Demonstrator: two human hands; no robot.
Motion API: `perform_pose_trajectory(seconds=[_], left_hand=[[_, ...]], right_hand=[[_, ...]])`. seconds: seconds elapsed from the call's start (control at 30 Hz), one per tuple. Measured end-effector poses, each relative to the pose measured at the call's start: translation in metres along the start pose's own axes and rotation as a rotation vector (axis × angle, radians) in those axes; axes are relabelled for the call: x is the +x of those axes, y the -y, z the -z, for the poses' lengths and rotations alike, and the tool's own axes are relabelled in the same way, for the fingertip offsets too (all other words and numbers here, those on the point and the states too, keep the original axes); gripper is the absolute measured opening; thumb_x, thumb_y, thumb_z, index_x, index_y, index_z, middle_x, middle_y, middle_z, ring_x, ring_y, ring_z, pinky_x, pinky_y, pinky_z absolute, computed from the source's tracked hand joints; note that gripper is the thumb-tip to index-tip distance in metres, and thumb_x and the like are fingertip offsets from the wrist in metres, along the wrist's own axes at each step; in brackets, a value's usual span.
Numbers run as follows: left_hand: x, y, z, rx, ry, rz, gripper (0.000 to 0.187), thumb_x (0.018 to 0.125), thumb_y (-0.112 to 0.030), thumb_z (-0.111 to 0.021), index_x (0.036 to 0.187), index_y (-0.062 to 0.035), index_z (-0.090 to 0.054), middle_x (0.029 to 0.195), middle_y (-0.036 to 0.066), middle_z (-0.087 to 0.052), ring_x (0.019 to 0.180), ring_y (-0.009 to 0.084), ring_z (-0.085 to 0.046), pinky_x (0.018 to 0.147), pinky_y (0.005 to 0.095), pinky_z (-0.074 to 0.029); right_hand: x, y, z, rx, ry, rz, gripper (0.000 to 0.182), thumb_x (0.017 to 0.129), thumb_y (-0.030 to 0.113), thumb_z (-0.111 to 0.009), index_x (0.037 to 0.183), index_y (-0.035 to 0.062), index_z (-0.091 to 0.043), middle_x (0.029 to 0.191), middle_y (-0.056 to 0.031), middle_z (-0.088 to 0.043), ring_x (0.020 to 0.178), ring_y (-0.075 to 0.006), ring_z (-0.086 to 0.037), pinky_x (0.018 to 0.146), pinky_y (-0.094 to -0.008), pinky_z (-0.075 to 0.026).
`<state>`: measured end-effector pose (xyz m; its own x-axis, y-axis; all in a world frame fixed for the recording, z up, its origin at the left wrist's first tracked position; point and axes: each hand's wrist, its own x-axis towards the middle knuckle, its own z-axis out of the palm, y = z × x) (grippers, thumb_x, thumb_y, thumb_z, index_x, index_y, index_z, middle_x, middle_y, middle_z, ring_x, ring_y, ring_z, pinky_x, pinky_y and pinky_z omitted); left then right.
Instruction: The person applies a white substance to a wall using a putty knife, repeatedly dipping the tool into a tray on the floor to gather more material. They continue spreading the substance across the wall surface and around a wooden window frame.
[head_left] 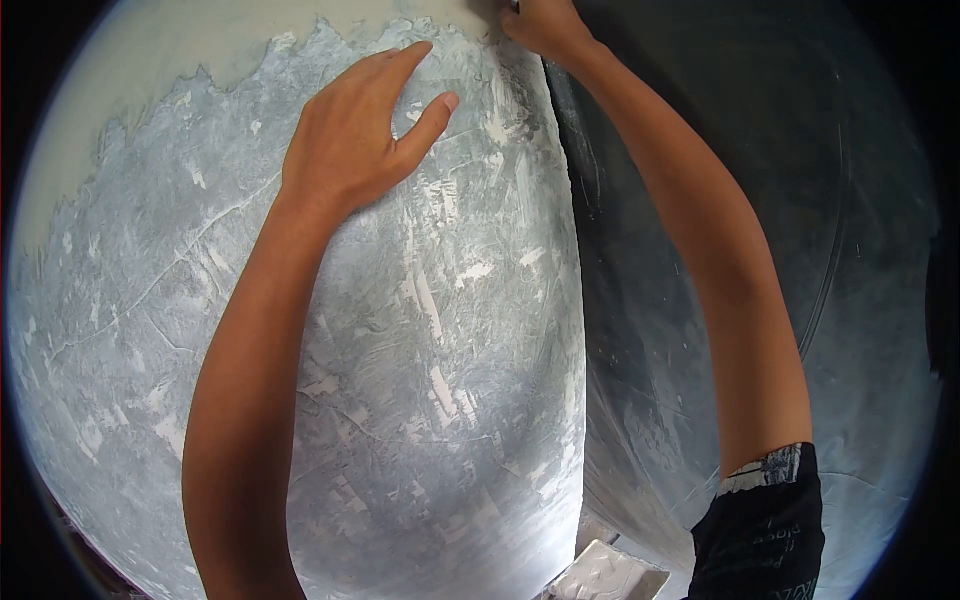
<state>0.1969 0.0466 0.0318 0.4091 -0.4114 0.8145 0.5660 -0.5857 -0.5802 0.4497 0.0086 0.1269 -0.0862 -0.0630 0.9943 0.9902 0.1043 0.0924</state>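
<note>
Around the left hand (350,135), the wall (380,330) is mottled grey, streaked with white; the black sleeve (760,540) is printed with pale lettering.

Looks like the inside of a building at the wall-finishing stage, nearer to a construction or renovation site than to a workshop. Judging by: a rough grey wall (385,345), streaked and flecked with white smears (423,300); a smooth cream coat (210,40) across its upper part, ending in a ragged lower edge; a darker grey surface (650,330) beyond a sharp upright edge; and, low down, a pale tray (634,556) coated with whitish paste (604,575). Impossible to tell whether home, shop or office.
</note>
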Motion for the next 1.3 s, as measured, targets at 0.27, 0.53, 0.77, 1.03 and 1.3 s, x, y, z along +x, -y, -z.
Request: perform_pose_trajectory(seconds=[0.27, 0.53, 0.77, 1.03, 1.3], left_hand=[[0.0, -0.002, 0.004, -0.031, 0.032, -0.005, 0.052, 0.096, -0.041, -0.058, 0.137, -0.0091, -0.058, 0.132, 0.016, -0.064, 0.121, 0.0323, -0.062, 0.104, 0.0423, -0.047], [-0.001, -0.001, 0.002, 0.002, 0.009, 0.002, 0.052, 0.096, -0.04, -0.058, 0.137, -0.0087, -0.058, 0.131, 0.016, -0.064, 0.121, 0.033, -0.062, 0.104, 0.0419, -0.047], [-0.002, 0.001, 0.0, 0.017, 0.001, -0.024, 0.052, 0.095, -0.04, -0.059, 0.137, -0.009, -0.058, 0.131, 0.016, -0.065, 0.122, 0.0335, -0.061, 0.104, 0.042, -0.047], [0.0, 0.0, 0.002, -0.004, 0.013, -0.012, 0.058, 0.094, -0.05, -0.057, 0.132, -0.0074, -0.062, 0.128, 0.02, -0.065, 0.122, 0.0348, -0.061, 0.104, 0.045, -0.048], [0.001, -0.001, 0.004, 0.021, 0.008, -0.027, 0.051, 0.096, -0.04, -0.058, 0.137, -0.0095, -0.058, 0.128, 0.016, -0.066, 0.121, 0.0335, -0.062, 0.104, 0.0423, -0.046]], right_hand=[[-0.072, 0.044, 0.02, 0.204, -0.223, 0.075, 0.022, 0.079, 0.006, -0.062, 0.096, -0.006, -0.071, 0.088, -0.0258, -0.069, 0.081, -0.043, -0.067, 0.078, -0.0476, -0.053], [-0.022, -0.008, -0.023, 0.028, -0.141, 0.063, 0.024, 0.081, 0.003, -0.059, 0.1, -0.0068, -0.07, 0.093, -0.0283, -0.067, 0.084, -0.043, -0.067, 0.076, -0.0483, -0.051], [-0.117, 0.015, 0.011, 0.164, -0.14, 0.07, 0.023, 0.079, 0.002, -0.06, 0.1, -0.0016, -0.068, 0.089, -0.0232, -0.067, 0.084, -0.0424, -0.066, 0.077, -0.0491, -0.052], [-0.006, -0.032, -0.014, 0.126, -0.224, 0.188, 0.029, 0.086, 0.003, -0.055, 0.109, -0.0061, -0.07, 0.097, -0.0296, -0.067, 0.089, -0.044, -0.065, 0.079, -0.047, -0.05], [-0.12, 0.002, 0.006, 0.128, -0.207, 0.14, 0.025, 0.085, 0.004, -0.064, 0.109, 0.001, -0.071, 0.09, -0.0164, -0.066, 0.083, -0.0324, -0.066, 0.073, -0.0406, -0.05]])
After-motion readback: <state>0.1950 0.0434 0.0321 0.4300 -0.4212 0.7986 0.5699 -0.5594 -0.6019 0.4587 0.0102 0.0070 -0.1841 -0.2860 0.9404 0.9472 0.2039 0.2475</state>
